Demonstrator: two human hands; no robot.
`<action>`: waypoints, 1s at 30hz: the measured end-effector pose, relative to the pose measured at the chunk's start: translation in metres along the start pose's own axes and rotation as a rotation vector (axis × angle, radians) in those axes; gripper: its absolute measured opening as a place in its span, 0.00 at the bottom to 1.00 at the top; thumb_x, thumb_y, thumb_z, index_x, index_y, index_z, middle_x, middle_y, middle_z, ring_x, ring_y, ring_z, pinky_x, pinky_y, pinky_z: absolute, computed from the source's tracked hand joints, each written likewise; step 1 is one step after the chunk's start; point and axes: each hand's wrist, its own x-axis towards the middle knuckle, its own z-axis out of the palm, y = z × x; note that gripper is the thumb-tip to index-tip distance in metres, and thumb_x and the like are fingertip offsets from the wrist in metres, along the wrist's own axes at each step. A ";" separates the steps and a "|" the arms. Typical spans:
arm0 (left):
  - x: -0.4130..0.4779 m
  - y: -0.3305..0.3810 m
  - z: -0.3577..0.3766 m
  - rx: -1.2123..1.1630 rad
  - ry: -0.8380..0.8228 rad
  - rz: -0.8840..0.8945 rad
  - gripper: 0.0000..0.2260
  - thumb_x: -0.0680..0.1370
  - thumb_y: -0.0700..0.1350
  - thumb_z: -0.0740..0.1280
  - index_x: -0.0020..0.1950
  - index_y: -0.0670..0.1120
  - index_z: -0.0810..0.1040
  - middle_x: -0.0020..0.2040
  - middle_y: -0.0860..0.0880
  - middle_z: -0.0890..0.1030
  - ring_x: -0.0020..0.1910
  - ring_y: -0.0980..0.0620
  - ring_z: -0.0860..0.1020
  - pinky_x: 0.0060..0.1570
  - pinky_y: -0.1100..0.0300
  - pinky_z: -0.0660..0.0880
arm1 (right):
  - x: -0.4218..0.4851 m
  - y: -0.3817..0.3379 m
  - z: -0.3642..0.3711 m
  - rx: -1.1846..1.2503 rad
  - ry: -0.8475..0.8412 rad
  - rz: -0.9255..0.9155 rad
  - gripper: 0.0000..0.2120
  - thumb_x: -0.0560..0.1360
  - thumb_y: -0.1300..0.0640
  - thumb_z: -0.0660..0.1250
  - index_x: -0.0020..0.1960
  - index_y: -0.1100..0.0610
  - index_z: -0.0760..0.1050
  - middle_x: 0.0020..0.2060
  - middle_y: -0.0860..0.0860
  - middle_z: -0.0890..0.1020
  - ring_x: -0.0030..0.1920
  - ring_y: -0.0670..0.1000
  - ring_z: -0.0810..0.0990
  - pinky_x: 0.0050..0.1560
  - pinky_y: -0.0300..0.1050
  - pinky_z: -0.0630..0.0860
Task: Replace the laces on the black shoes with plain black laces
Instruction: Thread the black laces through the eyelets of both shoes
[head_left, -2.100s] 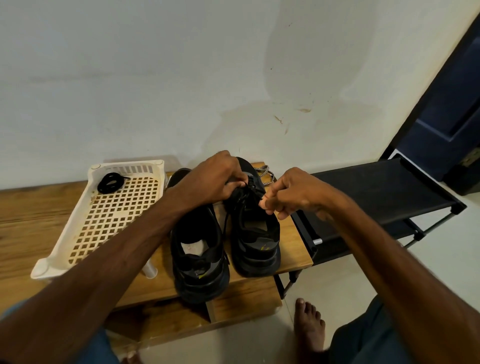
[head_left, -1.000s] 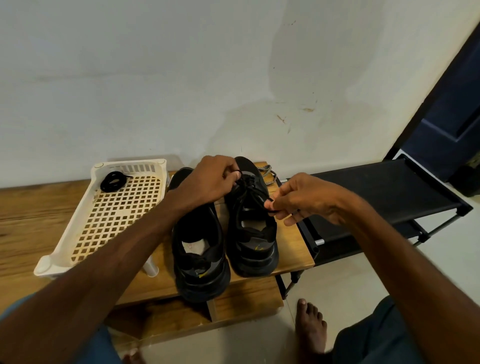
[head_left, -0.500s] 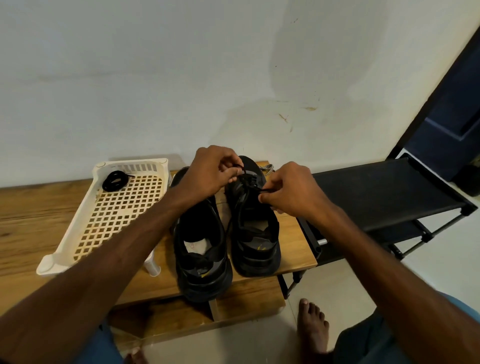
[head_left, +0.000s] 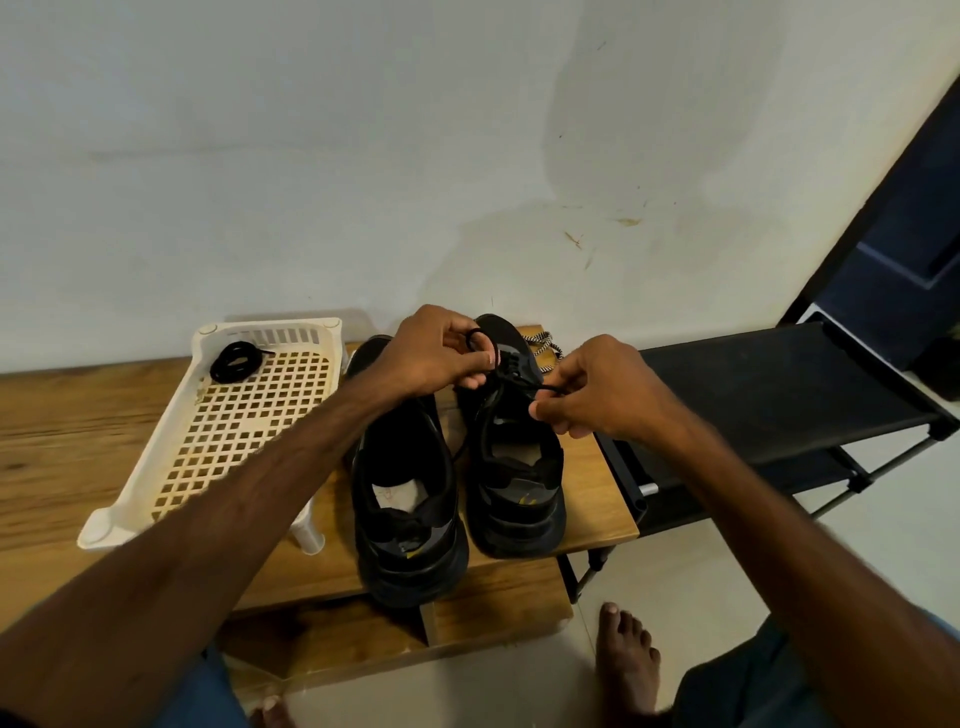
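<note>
A: Location of the work piece?

B: The plain black cord lace (head_left: 540, 387) sits in the upper eyelets of the right black thick-soled shoe (head_left: 519, 483). That shoe stands near the right edge of the low wooden table (head_left: 78, 415), just beside the left black thick-soled shoe (head_left: 410, 499).

A: Grip state?

B: Both clamped on the lace. The left hand (head_left: 436, 353) has its fingers curled round a small loop of it. The right hand (head_left: 602, 389) pinches the other run between thumb and fingertips, with the strand drawn straight from the eyelets.

A: Handling estimate?

B: Judged light, limp and not fragile. It probably slides freely through the eyelets, so tension would be lost if either grip loosens. Best held close to the tip for threading and close to the eyelet for tightening. The shoe looks heavy enough to stay put.

A: Orientation?

B: The shoe's long axis runs from the near edge to the far edge, toe to the wall and heel to the person. The free strand heads toward the right edge.

A: Other items?

B: A coiled black lace (head_left: 236, 361) lies in the far corner of the cream plastic lattice tray (head_left: 130, 499). A black-and-white patterned lace (head_left: 543, 345) lies at the far edge.
</note>
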 end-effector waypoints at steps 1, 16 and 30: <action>0.000 0.001 0.002 0.035 0.038 0.033 0.05 0.76 0.38 0.75 0.50 0.39 0.84 0.39 0.43 0.86 0.39 0.46 0.87 0.46 0.54 0.85 | 0.000 0.000 0.000 -0.005 -0.018 0.009 0.04 0.73 0.58 0.78 0.43 0.57 0.85 0.35 0.52 0.86 0.35 0.46 0.86 0.36 0.37 0.82; 0.000 0.001 0.007 -0.001 0.016 -0.009 0.11 0.77 0.38 0.74 0.59 0.42 0.81 0.46 0.43 0.85 0.42 0.48 0.87 0.45 0.53 0.85 | -0.002 0.004 0.000 0.060 -0.074 0.052 0.12 0.69 0.50 0.80 0.46 0.56 0.83 0.38 0.52 0.87 0.37 0.48 0.87 0.34 0.38 0.81; -0.002 -0.001 0.009 0.006 -0.005 -0.015 0.08 0.77 0.39 0.74 0.56 0.42 0.84 0.49 0.44 0.86 0.43 0.48 0.87 0.47 0.57 0.84 | -0.008 0.012 0.007 0.030 0.001 -0.001 0.06 0.72 0.53 0.79 0.42 0.55 0.85 0.34 0.48 0.86 0.35 0.45 0.86 0.35 0.38 0.83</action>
